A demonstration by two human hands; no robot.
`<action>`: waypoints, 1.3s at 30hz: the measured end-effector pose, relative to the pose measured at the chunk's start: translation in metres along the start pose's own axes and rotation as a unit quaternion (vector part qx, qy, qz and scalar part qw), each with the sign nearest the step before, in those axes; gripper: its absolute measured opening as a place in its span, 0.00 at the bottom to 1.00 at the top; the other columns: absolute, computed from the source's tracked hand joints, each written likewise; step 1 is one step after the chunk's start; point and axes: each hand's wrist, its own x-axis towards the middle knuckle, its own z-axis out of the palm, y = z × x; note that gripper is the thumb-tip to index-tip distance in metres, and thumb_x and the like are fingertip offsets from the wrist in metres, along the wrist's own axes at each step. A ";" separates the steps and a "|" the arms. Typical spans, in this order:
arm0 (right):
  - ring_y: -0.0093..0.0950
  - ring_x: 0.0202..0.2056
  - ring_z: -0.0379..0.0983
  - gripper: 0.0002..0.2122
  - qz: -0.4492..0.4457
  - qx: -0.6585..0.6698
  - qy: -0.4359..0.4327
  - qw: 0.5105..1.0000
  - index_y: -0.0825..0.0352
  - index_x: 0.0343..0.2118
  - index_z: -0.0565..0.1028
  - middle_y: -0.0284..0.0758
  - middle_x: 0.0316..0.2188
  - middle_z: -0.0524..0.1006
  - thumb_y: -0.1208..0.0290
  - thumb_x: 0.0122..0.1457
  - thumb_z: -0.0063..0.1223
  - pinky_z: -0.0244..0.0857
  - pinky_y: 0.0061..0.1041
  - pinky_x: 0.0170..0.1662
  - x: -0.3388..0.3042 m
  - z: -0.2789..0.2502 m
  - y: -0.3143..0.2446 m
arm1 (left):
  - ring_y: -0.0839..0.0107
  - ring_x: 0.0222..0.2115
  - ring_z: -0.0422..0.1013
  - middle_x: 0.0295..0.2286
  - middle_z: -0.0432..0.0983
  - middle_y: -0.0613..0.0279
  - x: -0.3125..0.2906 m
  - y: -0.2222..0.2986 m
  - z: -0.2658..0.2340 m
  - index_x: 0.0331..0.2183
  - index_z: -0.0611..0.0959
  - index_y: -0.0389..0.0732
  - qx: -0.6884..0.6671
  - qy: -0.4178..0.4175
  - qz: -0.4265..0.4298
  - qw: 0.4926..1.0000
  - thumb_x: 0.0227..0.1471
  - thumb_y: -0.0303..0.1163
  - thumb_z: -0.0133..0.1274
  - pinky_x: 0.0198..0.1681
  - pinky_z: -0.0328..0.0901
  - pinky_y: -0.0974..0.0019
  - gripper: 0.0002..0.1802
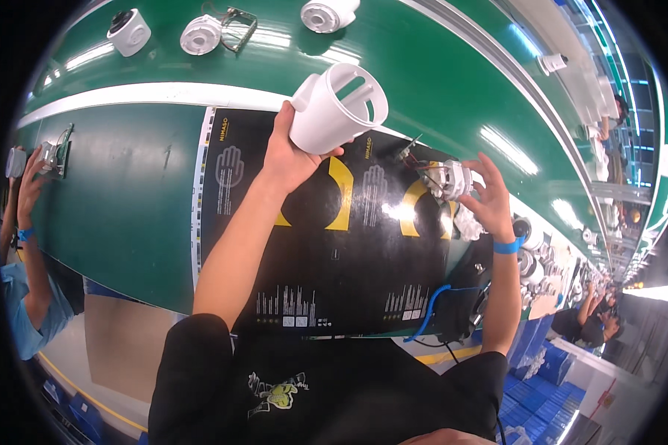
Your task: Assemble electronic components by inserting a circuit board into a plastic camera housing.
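Observation:
My left hand (293, 165) is wrapped round a white plastic cylindrical housing (321, 117), tilted up and to the right. Slotted openings show inside its near-facing rim, and a smaller rounded part juts from its left side. To the right, the fingers of my right hand (495, 199) grip a white round module (451, 180) by its edge. Thin wires run from this module to a small circuit board (408, 148) at its upper left. The two pieces are apart, both held above a black printed mat (319, 259).
Along the green conveyor (423, 67) beyond the mat sit a white camera (130, 33), a round white part (200, 35) beside a board frame (239, 31), and another white housing (326, 15). At right lie several white parts (533, 267) and a blue cord (428, 311). A co-worker's hand (30, 185) works at left.

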 end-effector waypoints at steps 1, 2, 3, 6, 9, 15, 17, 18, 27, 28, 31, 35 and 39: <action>0.31 0.53 0.61 0.41 -0.001 0.047 -0.006 0.999 0.66 0.60 0.53 0.40 0.50 0.67 0.82 0.41 0.64 0.61 0.32 0.51 -0.007 0.004 -0.003 | 0.56 0.43 0.70 0.46 0.69 0.55 -0.002 -0.001 0.001 0.53 0.65 0.44 0.001 -0.002 -0.002 1.000 0.57 0.57 0.33 0.35 0.70 0.54 0.32; 0.30 0.52 0.62 0.42 0.004 0.096 -0.011 0.995 0.65 0.61 0.52 0.40 0.48 0.68 0.82 0.41 0.64 0.61 0.32 0.51 -0.017 0.005 -0.002 | 0.56 0.43 0.70 0.46 0.69 0.55 -0.002 -0.006 0.002 0.53 0.65 0.44 0.005 0.027 -0.003 1.000 0.57 0.58 0.33 0.35 0.70 0.55 0.32; 0.30 0.51 0.63 0.43 0.038 0.096 -0.026 0.994 0.65 0.62 0.50 0.39 0.47 0.68 0.82 0.42 0.63 0.61 0.30 0.49 -0.026 0.006 -0.004 | 0.56 0.43 0.69 0.46 0.68 0.54 -0.003 -0.009 0.003 0.53 0.65 0.44 0.009 0.057 -0.003 0.998 0.57 0.58 0.33 0.35 0.70 0.55 0.32; 0.28 0.51 0.63 0.42 0.019 -0.043 -0.055 0.997 0.64 0.61 0.51 0.38 0.49 0.68 0.80 0.43 0.63 0.61 0.30 0.49 -0.046 0.020 -0.014 | 0.56 0.44 0.69 0.47 0.67 0.53 -0.002 -0.012 0.007 0.53 0.64 0.43 0.049 0.059 0.003 0.997 0.57 0.58 0.32 0.35 0.70 0.55 0.33; 0.30 0.53 0.63 0.35 0.013 -0.140 -0.064 0.988 0.64 0.58 0.58 0.37 0.51 0.68 0.81 0.44 0.58 0.59 0.31 0.52 -0.051 0.014 -0.040 | 0.53 0.39 0.72 0.44 0.70 0.50 -0.006 -0.005 0.011 0.53 0.65 0.40 0.049 0.049 -0.017 0.997 0.57 0.58 0.33 0.32 0.71 0.57 0.34; 0.31 0.35 0.74 0.08 0.016 -0.240 0.046 0.970 0.69 0.34 0.75 0.38 0.34 0.77 0.79 0.50 0.53 0.65 0.28 0.36 -0.025 0.019 -0.072 | 0.47 0.35 0.73 0.41 0.72 0.46 -0.021 0.012 0.002 0.52 0.66 0.38 0.023 -0.002 -0.038 0.999 0.54 0.59 0.36 0.29 0.72 0.57 0.36; 0.31 0.31 0.74 0.06 0.045 -0.309 -0.015 0.950 0.69 0.32 0.76 0.39 0.30 0.76 0.77 0.50 0.53 0.65 0.28 0.33 -0.035 0.027 -0.087 | 0.47 0.35 0.73 0.41 0.72 0.46 -0.020 0.018 -0.002 0.52 0.66 0.38 0.040 0.021 -0.034 0.998 0.54 0.59 0.36 0.28 0.72 0.57 0.36; 0.32 0.27 0.74 0.04 0.059 -0.377 -0.071 0.922 0.68 0.29 0.76 0.39 0.26 0.76 0.76 0.50 0.54 0.65 0.28 0.30 -0.042 0.032 -0.093 | 0.47 0.35 0.73 0.41 0.72 0.46 -0.017 0.021 -0.003 0.52 0.66 0.37 0.063 0.035 -0.021 0.997 0.55 0.58 0.36 0.28 0.72 0.57 0.36; 0.26 0.25 0.62 0.17 0.134 -0.314 0.218 0.914 0.72 0.34 0.73 0.34 0.25 0.67 0.71 0.41 0.66 0.60 0.25 0.29 -0.103 0.134 -0.013 | 0.45 0.39 0.71 0.47 0.68 0.46 -0.014 0.018 -0.002 0.53 0.66 0.40 0.095 0.019 -0.039 0.995 0.52 0.61 0.37 0.29 0.70 0.59 0.38; 0.26 0.25 0.62 0.17 0.121 -0.313 0.260 0.906 0.72 0.32 0.73 0.34 0.25 0.67 0.71 0.41 0.67 0.60 0.25 0.30 -0.103 0.139 -0.007 | 0.45 0.39 0.71 0.47 0.68 0.46 -0.013 0.016 -0.003 0.53 0.66 0.40 0.096 0.014 -0.045 0.994 0.52 0.61 0.37 0.29 0.70 0.59 0.38; 0.28 0.26 0.64 0.11 0.113 -0.274 0.285 0.911 0.71 0.28 0.74 0.34 0.25 0.68 0.74 0.43 0.65 0.60 0.26 0.29 -0.096 0.144 0.003 | 0.46 0.37 0.73 0.43 0.71 0.47 -0.014 0.015 -0.005 0.51 0.68 0.39 0.061 -0.018 -0.037 0.997 0.52 0.60 0.38 0.29 0.72 0.62 0.37; 0.34 0.26 0.67 0.08 0.020 -0.356 0.255 0.899 0.69 0.28 0.73 0.36 0.25 0.69 0.75 0.46 0.61 0.61 0.29 0.29 -0.087 0.141 0.003 | 0.45 0.37 0.73 0.43 0.71 0.47 -0.012 0.015 -0.005 0.52 0.67 0.40 0.057 -0.018 -0.028 0.998 0.52 0.60 0.38 0.29 0.72 0.61 0.37; 0.37 0.25 0.68 0.08 -0.031 -0.424 0.222 0.878 0.68 0.30 0.73 0.37 0.25 0.69 0.73 0.48 0.58 0.63 0.32 0.27 -0.082 0.148 0.000 | 0.54 0.44 0.69 0.47 0.69 0.56 -0.014 0.013 -0.004 0.50 0.71 0.49 -0.045 -0.026 -0.049 0.997 0.47 0.60 0.47 0.32 0.68 0.48 0.33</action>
